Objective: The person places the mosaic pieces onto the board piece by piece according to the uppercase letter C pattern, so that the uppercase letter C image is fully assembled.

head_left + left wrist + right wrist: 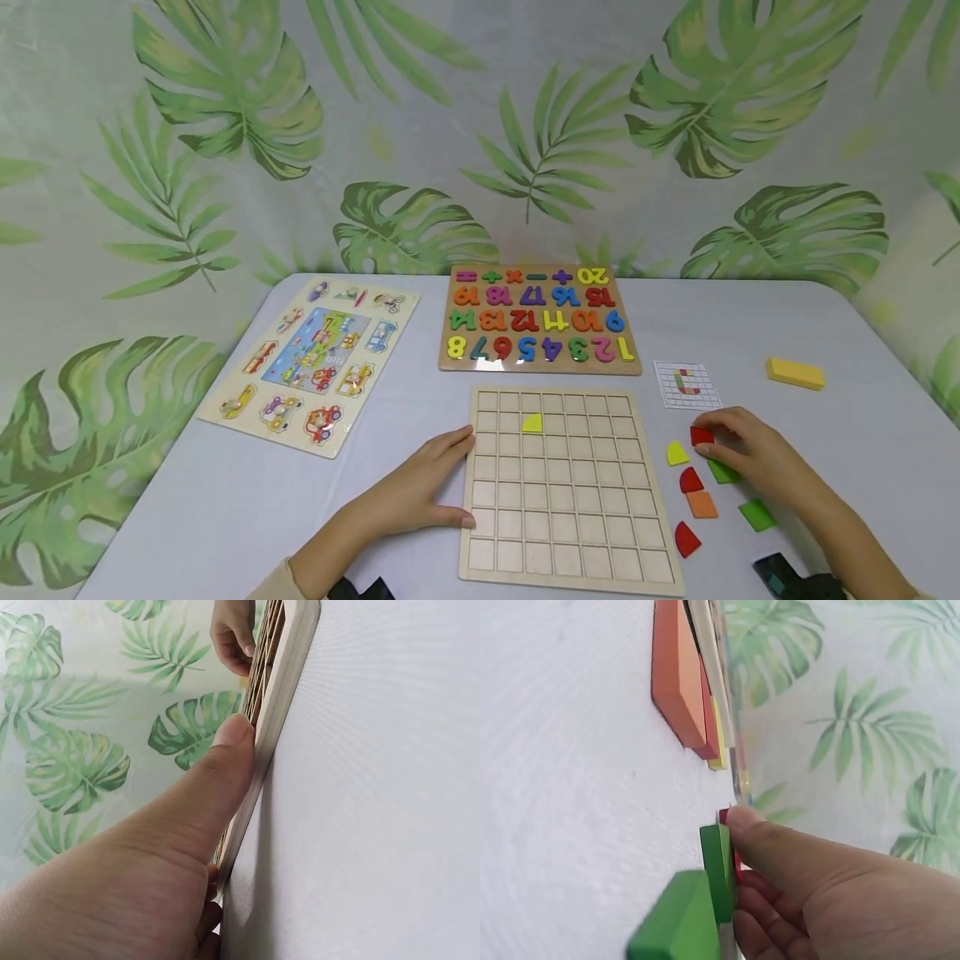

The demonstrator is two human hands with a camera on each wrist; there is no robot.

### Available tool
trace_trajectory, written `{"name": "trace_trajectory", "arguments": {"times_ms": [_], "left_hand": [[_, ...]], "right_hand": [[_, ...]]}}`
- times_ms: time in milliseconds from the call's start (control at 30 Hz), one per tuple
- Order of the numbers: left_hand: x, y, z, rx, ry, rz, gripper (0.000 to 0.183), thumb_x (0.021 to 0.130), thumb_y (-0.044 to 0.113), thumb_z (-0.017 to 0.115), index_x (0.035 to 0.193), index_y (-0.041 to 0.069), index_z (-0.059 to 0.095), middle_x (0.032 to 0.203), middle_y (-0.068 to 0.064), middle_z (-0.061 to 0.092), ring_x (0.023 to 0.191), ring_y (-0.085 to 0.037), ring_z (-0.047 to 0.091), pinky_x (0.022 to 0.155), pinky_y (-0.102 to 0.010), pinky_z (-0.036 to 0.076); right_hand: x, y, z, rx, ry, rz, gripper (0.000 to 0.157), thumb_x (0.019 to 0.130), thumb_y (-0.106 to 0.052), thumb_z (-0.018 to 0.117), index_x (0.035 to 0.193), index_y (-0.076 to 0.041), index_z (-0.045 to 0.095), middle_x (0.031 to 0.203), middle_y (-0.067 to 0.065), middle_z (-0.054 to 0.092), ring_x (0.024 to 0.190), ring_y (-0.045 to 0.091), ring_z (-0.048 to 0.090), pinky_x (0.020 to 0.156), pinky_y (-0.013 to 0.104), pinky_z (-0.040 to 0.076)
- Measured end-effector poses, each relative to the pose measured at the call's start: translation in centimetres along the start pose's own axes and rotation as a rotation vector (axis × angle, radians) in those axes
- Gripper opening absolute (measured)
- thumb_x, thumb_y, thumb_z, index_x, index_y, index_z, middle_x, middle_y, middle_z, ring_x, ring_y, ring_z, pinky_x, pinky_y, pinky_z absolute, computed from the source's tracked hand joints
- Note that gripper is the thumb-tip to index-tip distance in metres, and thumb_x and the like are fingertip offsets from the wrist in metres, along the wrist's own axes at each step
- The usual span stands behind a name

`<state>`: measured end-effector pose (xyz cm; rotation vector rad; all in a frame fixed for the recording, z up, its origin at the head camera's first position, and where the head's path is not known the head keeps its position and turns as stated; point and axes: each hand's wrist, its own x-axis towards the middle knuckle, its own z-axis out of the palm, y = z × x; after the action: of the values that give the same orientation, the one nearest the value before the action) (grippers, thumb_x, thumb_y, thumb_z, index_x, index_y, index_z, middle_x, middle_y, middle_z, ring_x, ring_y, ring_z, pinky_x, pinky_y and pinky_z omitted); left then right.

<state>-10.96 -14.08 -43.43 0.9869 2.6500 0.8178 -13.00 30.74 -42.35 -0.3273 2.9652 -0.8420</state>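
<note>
Right hand: the right hand (753,457) has its thumb and fingers nearly closed, pinching a red square piece (702,436); whether the piece is raised off the bench (862,433) I cannot tell.
Left hand: the left hand (414,487) is spread wide, the thumb and fingers touching the left edge of the wooden grid board (577,498).
Grid board: it lies flat on the bench between the two hands, with a yellow quarter-round (532,423) in the third cell from the left, second row from the far edge.
Green pieces: the farther green piece (723,472) lies just beside the right hand's fingers, partly hidden by them; the nearer green piece (757,516) lies apart, toward the person.
Pieces along the board's right side: a loose yellow piece (677,453), then a red wedge (691,480), an orange square (702,504) just beside it, and a second red wedge (687,540) closest to the person.
Pattern card: the printed card (687,386) lies beyond the right hand, its small grid showing a coloured shape.
Yellow block: the yellow block (795,373) rests at the far right.
Far side: a number puzzle (540,320) lies beyond the grid board, a vehicle puzzle (307,362) to its left.
Backdrop: a leaf-printed cloth (420,133) hangs behind the bench.
</note>
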Motion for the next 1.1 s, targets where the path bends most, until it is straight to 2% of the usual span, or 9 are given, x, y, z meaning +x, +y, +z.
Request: {"name": "trace_trajectory", "arguments": {"times_ms": [167, 400, 500, 667, 800, 967, 1100], "left_hand": [[0.0, 0.0, 0.1, 0.004, 0.0, -0.004, 0.099, 0.07, 0.063, 0.059, 0.143, 0.008, 0.022, 0.148, -0.002, 0.014, 0.133, -0.021, 0.014, 0.105, -0.04, 0.021], [0.0, 0.0, 0.1, 0.001, -0.003, 0.0, 0.099, 0.071, 0.063, 0.059, 0.143, 0.008, 0.021, 0.148, -0.002, 0.013, 0.133, -0.021, 0.014, 0.105, -0.04, 0.021], [0.0, -0.1, 0.1, 0.003, 0.0, 0.004, 0.098, 0.071, 0.063, 0.059, 0.143, 0.008, 0.021, 0.148, -0.002, 0.013, 0.133, -0.021, 0.014, 0.105, -0.04, 0.021], [0.1, -0.1, 0.1, 0.006, -0.003, 0.01, 0.098, 0.071, 0.063, 0.059, 0.143, 0.008, 0.022, 0.148, -0.002, 0.013, 0.133, -0.021, 0.014, 0.105, -0.039, 0.02], [0.1, 0.0, 0.1, 0.006, -0.004, 0.009, 0.098, 0.071, 0.063, 0.059, 0.143, 0.007, 0.022, 0.148, -0.003, 0.014, 0.133, -0.022, 0.014, 0.105, -0.039, 0.021], [0.0, 0.0, 0.0, 0.016, -0.002, 0.003, 0.099, 0.07, 0.063, 0.059, 0.143, 0.007, 0.022, 0.148, -0.003, 0.014, 0.133, -0.022, 0.014, 0.105, -0.039, 0.02], [0.0, 0.0, 0.0, 0.016, 0.001, 0.004, 0.099, 0.07, 0.063, 0.059, 0.143, 0.006, 0.023, 0.148, -0.004, 0.015, 0.133, -0.022, 0.014, 0.105, -0.039, 0.02]], "right_hand": [[0.0, 0.0, -0.2, -0.009, -0.024, 0.002, 0.032, 0.079, -0.015, 0.068, 0.108, -0.005, 0.058, 0.108, 0.016, 0.051, 0.095, 0.032, 0.05, 0.082, 0.052, 0.043], [0.2, -1.0, -0.9, 0.002, -0.021, -0.019, 0.038, 0.081, -0.025, 0.067, 0.112, -0.005, 0.057, 0.109, 0.015, 0.053, 0.093, 0.031, 0.053, 0.077, 0.047, 0.048], [0.4, -2.0, -1.3, 0.003, 0.018, -0.074, 0.039, 0.081, -0.024, 0.067, 0.113, -0.005, 0.057, 0.108, 0.013, 0.055, 0.092, 0.031, 0.054, 0.074, 0.045, 0.049], [1.0, -4.7, -1.5, -0.01, 0.134, -0.216, 0.035, 0.08, -0.015, 0.069, 0.111, -0.006, 0.058, 0.104, 0.008, 0.057, 0.091, 0.025, 0.054, 0.072, 0.047, 0.049], [1.8, -7.0, -1.3, -0.002, 0.205, -0.317, 0.034, 0.078, -0.013, 0.07, 0.11, -0.009, 0.06, 0.104, 0.001, 0.058, 0.093, 0.018, 0.054, 0.073, 0.04, 0.05], [3.0, -10.0, -0.6, 0.058, 0.23, -0.425, 0.037, 0.076, -0.01, 0.072, 0.111, -0.009, 0.061, 0.105, -0.002, 0.059, 0.095, 0.015, 0.054, 0.075, 0.034, 0.05], [4.1, -11.7, 0.8, 0.113, 0.209, -0.499, 0.036, 0.075, -0.008, 0.072, 0.11, -0.008, 0.061, 0.108, -0.003, 0.057, 0.094, 0.014, 0.055, 0.076, 0.033, 0.05]]}}
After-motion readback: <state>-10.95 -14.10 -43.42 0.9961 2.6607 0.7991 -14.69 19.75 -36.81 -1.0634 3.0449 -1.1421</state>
